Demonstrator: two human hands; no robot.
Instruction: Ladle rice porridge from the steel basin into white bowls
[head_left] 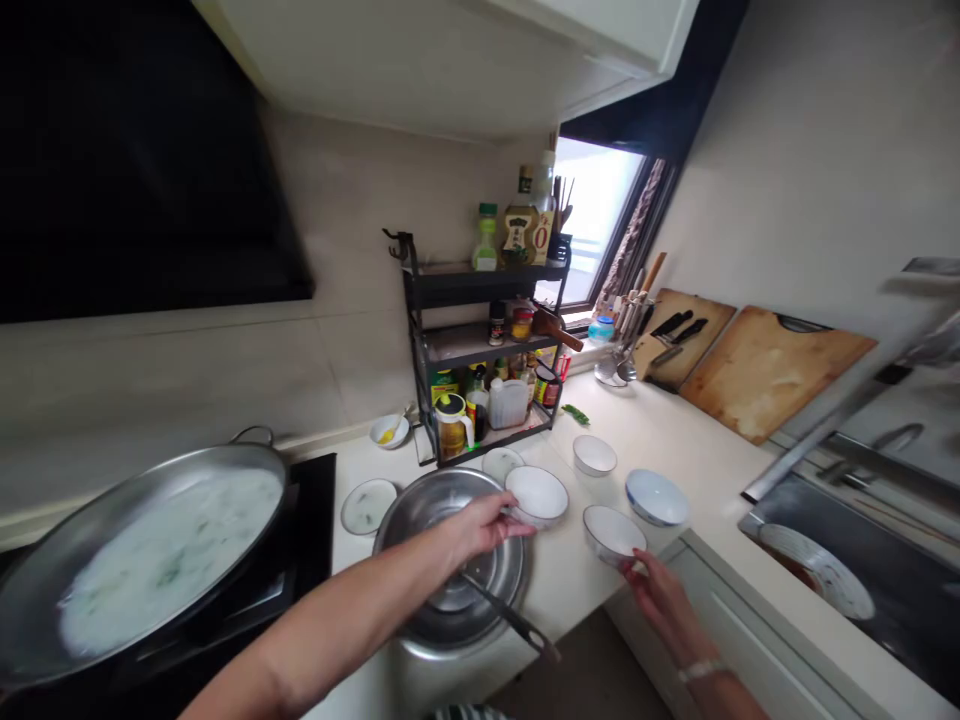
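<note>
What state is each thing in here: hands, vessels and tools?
Left hand, gripping a bowl; bowl empty
Right hand, gripping another bowl; empty
Wok, holding white, green-flecked liquid
Bowl left of basin, holding similar liquid
Bowl behind basin, partly hidden; liquid inside
Small bowl, yellow contents, spoon in
Unheld white bowl, empty
Blue-white bowl, empty
Long-handled utensil, in basin, handle over rim
Cutting boards, leaning

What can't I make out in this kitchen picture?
All in the head view:
Steel basin: partly hidden by the left forearm.
Rear bowl: partly hidden by the bowl in the left hand.
Large pan: cut off by the left edge.
Sink: cut off by the right edge.
Small jar's label: too small.
</note>
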